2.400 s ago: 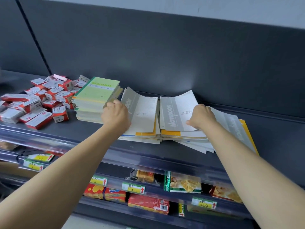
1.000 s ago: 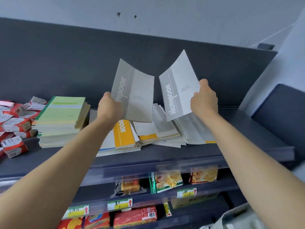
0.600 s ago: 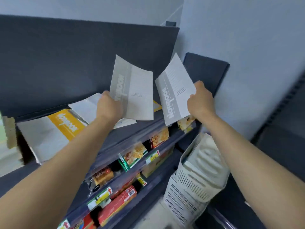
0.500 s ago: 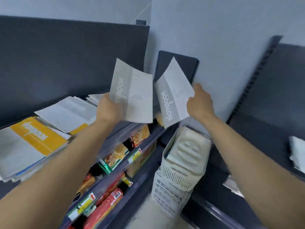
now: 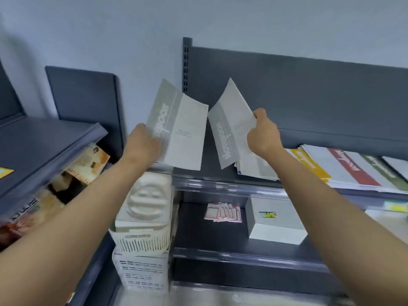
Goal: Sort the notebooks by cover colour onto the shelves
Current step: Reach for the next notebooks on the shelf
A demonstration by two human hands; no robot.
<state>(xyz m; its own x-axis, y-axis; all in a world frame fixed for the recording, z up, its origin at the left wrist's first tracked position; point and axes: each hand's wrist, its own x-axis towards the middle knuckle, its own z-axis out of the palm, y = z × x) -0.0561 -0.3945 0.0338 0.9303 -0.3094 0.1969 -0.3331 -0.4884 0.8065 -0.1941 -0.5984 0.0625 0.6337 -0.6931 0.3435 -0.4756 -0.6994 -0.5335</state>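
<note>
Mid-sort: two grey notebooks carried to the right-hand shelf.

Fingers of the left hand [image 5: 141, 144] grip one grey notebook [image 5: 178, 129]; those of the right hand [image 5: 263, 134] pinch a second grey notebook [image 5: 229, 131], both held up over the shelf [image 5: 220, 184]. Already laid there: grey stack [image 5: 254, 170], yellow-banded cover [image 5: 309, 164], red-banded cover [image 5: 353, 168], green-banded cover [image 5: 384, 170] (row runs out of view). Judged partway: these two not yet set down. Half a second ago the view faced the corner basket [image 5: 141, 217]; it now faces this shelf, grips unchanged.
</note>
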